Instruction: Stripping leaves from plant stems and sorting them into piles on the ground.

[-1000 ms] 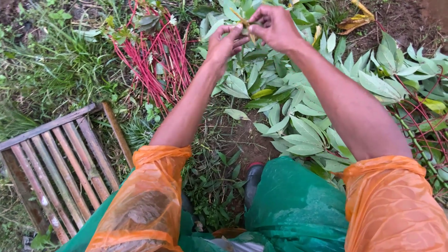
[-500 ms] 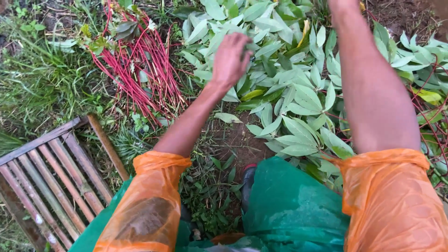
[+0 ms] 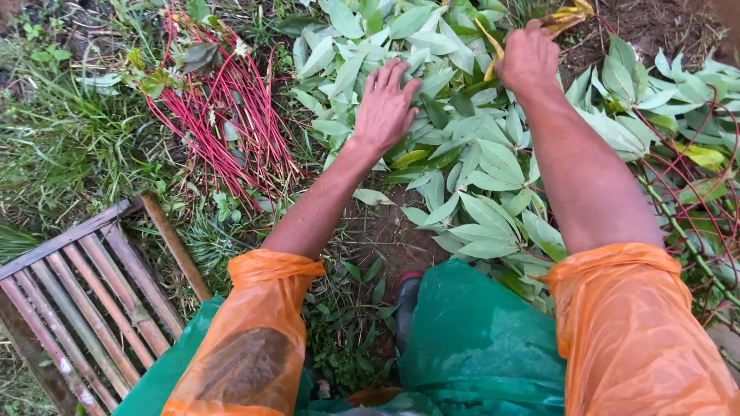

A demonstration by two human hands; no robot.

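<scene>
- Nearest, at 6 o'clock, a green apron (image 3: 478, 339) and orange plastic sleeves (image 3: 640, 323).
- At 8 o'clock, a slatted wooden rack (image 3: 85, 285) lies on grass.
- The left hand (image 3: 385, 108), fingers spread flat, rests on the pile of green leaves (image 3: 478, 169) at 12 o'clock.
- The right hand (image 3: 528, 58), curled, pinches a yellow leaf (image 3: 490, 46) at 1 o'clock.
- Red stems (image 3: 223, 123) lie at 10 o'clock.

Beyond my two hands: one heap of green leaves (image 3: 478, 154), one bundle of red stems (image 3: 223, 131), one slatted wooden crate (image 3: 85, 293) at my left.
</scene>
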